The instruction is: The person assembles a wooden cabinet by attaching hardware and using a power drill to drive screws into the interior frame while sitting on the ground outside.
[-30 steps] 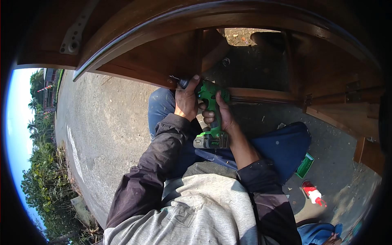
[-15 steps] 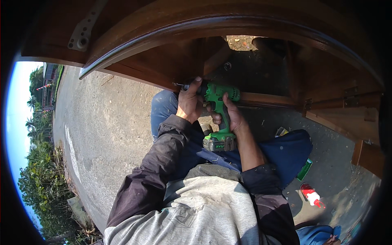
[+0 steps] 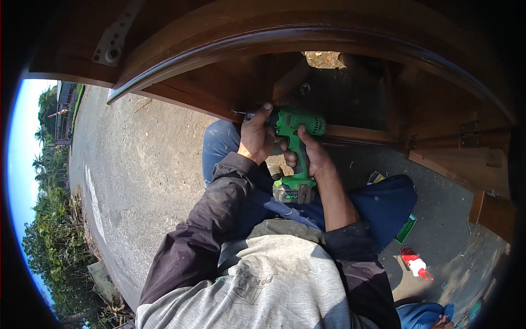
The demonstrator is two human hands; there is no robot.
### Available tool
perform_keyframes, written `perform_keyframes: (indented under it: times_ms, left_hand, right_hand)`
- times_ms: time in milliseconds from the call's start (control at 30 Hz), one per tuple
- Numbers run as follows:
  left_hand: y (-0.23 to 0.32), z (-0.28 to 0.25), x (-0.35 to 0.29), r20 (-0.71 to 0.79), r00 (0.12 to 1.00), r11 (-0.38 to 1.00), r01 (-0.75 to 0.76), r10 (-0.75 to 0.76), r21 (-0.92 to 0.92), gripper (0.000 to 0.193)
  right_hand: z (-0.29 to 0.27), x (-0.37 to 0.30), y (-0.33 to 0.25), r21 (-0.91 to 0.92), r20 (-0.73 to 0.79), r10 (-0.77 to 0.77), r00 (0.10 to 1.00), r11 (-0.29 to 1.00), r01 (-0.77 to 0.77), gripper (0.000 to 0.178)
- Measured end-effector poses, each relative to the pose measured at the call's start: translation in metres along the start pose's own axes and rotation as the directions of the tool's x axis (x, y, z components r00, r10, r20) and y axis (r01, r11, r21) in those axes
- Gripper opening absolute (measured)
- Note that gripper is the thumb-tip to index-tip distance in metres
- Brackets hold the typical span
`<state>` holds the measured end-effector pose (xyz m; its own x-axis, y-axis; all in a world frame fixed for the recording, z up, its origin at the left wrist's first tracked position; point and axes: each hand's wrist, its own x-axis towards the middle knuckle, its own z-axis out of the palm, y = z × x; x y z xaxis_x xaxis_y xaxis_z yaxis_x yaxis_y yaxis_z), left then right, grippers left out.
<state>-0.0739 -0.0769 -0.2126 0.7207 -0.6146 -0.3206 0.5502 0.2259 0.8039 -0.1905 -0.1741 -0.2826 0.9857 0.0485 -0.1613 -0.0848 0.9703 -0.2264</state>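
Observation:
A green cordless drill (image 3: 296,122) with a battery at its foot is held in front of me, its bit pointing left against the side panel (image 3: 203,90) of a brown wooden cabinet. My right hand (image 3: 313,152) is wrapped round the drill's grip. Around the drill's front end, by the chuck, my left hand (image 3: 255,134) is closed, with its thumb on top. The thin bit sticks out past the left thumb at the panel's lower edge. Whether the bit enters the wood I cannot tell.
The cabinet's curved edge (image 3: 307,33) arches above my hands. At right hangs a hinged wooden door (image 3: 455,164). A red and white bottle (image 3: 415,263) and a green box (image 3: 405,229) lie on the ground by my right leg. Part of another person (image 3: 424,317) shows at lower right.
Both hands keep the same hold on the drill, and its rear has shifted very slightly to the right. The view has moved a little.

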Motion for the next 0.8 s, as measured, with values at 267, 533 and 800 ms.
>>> perform_keyframes:
  times_ms: [267, 533, 800]
  left_hand:
    - [-0.007, -0.004, 0.004, -0.045, 0.999, 0.999, -0.027, 0.029, 0.028, 0.027]
    - [-0.003, 0.004, -0.001, -0.049, 0.998, 0.999, -0.048, 0.048, 0.001, 0.024]
    - [-0.004, 0.007, -0.002, -0.035, 0.998, 0.998, -0.055, 0.055, -0.007, 0.026]
  right_hand:
    - [-0.009, 0.002, 0.004, 0.053, -0.021, 0.037, 0.999, 0.998, -0.036, 0.054]
    - [-0.006, 0.001, 0.006, 0.044, 0.001, 0.013, 1.0, 0.999, -0.013, 0.057]
    - [-0.007, 0.001, 0.008, -0.012, -0.012, 0.009, 1.0, 1.0, -0.009, 0.062]
